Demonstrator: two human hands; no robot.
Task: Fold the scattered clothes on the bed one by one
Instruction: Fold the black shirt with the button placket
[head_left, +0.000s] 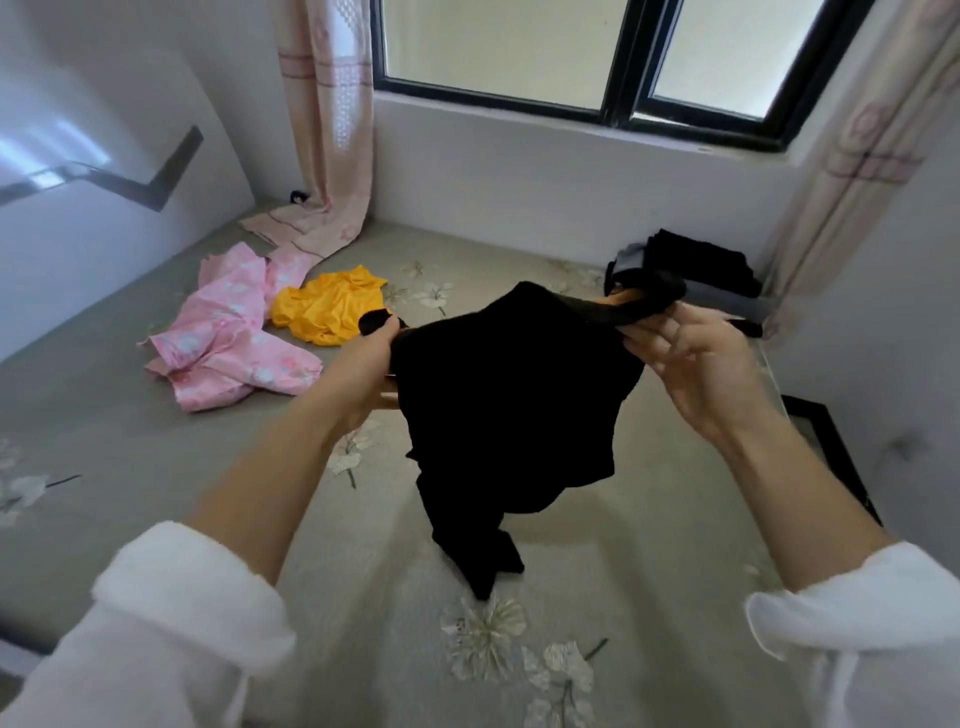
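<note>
Black garment: held up over the bed, lower end touching the sheet. Left grip: clenched round its upper left edge. Right grip: pinching its upper right edge. Pink garment, yellow garment: crumpled, touching, far left on bed. Dark folded pile: far right on bed
</note>
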